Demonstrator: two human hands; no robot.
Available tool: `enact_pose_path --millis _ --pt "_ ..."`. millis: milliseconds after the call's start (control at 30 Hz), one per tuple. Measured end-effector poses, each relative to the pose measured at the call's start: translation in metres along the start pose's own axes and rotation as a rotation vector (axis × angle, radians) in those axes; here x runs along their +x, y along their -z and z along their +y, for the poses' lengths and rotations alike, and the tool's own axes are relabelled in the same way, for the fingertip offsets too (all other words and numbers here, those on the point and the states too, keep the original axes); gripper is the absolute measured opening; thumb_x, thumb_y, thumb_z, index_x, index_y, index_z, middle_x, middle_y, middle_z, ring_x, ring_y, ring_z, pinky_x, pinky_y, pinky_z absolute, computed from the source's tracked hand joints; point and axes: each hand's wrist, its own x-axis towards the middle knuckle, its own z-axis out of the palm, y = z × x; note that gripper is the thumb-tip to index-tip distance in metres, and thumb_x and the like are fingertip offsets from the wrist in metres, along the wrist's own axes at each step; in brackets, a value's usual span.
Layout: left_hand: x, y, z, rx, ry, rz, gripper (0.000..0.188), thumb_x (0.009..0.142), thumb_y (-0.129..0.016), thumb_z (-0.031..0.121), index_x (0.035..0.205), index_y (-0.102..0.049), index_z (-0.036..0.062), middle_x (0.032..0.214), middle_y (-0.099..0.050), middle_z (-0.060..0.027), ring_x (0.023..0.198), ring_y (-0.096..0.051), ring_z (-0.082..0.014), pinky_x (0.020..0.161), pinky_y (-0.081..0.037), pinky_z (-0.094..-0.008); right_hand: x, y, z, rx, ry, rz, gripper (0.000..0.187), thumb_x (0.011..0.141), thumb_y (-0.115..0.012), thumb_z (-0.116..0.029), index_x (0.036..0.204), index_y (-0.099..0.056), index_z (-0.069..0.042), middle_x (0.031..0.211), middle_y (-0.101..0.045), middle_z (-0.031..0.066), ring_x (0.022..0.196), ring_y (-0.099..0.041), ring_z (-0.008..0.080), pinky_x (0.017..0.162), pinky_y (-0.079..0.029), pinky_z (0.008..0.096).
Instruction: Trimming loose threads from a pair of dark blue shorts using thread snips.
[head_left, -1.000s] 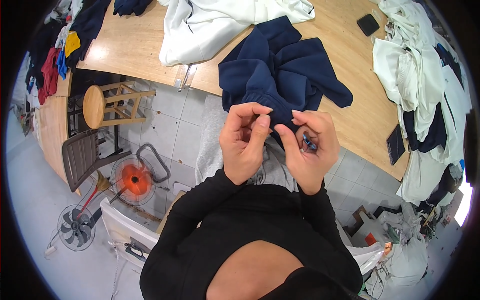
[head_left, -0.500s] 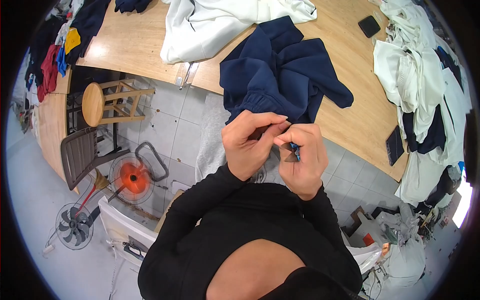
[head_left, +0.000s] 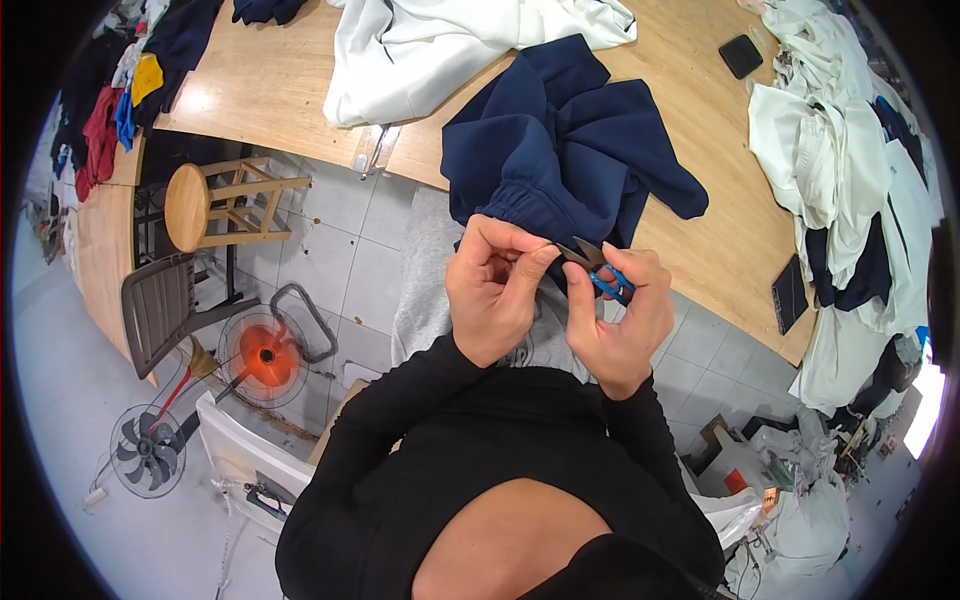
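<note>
A navy garment (head_left: 590,150) with a gathered elastic waistband lies bunched over the table's near edge. Just in front of that waistband, my left hand (head_left: 492,295) is closed in a pinch of thumb and forefinger. Whatever sits between those fingertips is too small to make out. My right hand (head_left: 628,325) grips small blue-handled thread snips (head_left: 608,284). Their metal blades are spread and point up and left, close to the left fingertips. Part of the waistband is hidden behind both hands.
White garments (head_left: 420,60) lie at the far side of the wooden table (head_left: 690,250). More white and dark clothes (head_left: 820,150) are heaped on the right, near a dark phone-like object (head_left: 740,56). Left stand a wooden stool (head_left: 187,208), a chair (head_left: 157,310) and a fan (head_left: 266,357).
The snips have turned in my right hand, so their blades now show spread toward the left fingertips. My right hand has shifted slightly right and down; the left keeps its pinch.
</note>
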Motion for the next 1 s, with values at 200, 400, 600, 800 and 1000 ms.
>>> enact_pose_path --millis 200,400,600,800,1000 --pt "-0.005 -0.001 -0.003 -0.029 -0.026 -0.022 0.017 0.102 -0.075 -0.005 0.109 -0.061 0.0002 0.098 -0.072 -0.0052 0.083 -0.067 -0.0058 0.073 -0.054 -0.0205 0.005 -0.005 0.001 0.007 0.071 0.098 0.048 0.078 -0.094 0.001 0.118 -0.069 -0.002 0.091 -0.071 0.0098 0.070 -0.067 0.0203 0.054 -0.048 0.0299" --pt "-0.004 -0.003 -0.006 0.068 -0.059 -0.021 0.015 0.101 -0.074 -0.006 0.108 -0.061 -0.0017 0.095 -0.069 -0.0051 0.082 -0.066 -0.0068 0.073 -0.054 -0.0219 0.005 -0.004 0.003 -0.016 0.065 0.088 0.047 0.079 -0.094 0.003 0.119 -0.068 0.000 0.091 -0.071 0.0114 0.070 -0.067 0.0225 0.058 -0.051 0.0312" --pt "-0.003 -0.003 -0.012 0.104 -0.084 -0.053 0.014 0.104 -0.069 -0.004 0.111 -0.058 -0.0007 0.097 -0.063 -0.0046 0.080 -0.060 -0.0084 0.072 -0.050 -0.0229 0.002 -0.010 0.005 -0.009 0.039 0.108 0.047 0.079 -0.093 0.004 0.118 -0.068 0.000 0.095 -0.071 0.0130 0.074 -0.068 0.0245 0.060 -0.052 0.0321" --pt "-0.003 -0.004 -0.012 0.155 -0.102 -0.064 0.014 0.107 -0.065 -0.003 0.114 -0.054 0.0007 0.102 -0.058 -0.0045 0.084 -0.056 -0.0095 0.074 -0.048 -0.0243 -0.004 -0.016 0.002 0.028 0.033 0.131 0.042 0.084 -0.088 0.006 0.120 -0.068 -0.002 0.103 -0.070 0.0133 0.082 -0.068 0.0223 0.067 -0.053 0.0296" --pt "-0.005 -0.005 -0.015 0.117 -0.101 -0.092 0.013 0.108 -0.065 -0.001 0.115 -0.054 0.0019 0.104 -0.056 -0.0045 0.084 -0.055 -0.0091 0.075 -0.047 -0.0235 0.000 -0.021 0.006 0.076 0.043 0.186 0.044 0.083 -0.088 0.007 0.120 -0.067 -0.002 0.101 -0.070 0.0135 0.081 -0.069 0.0222 0.063 -0.053 0.0299"
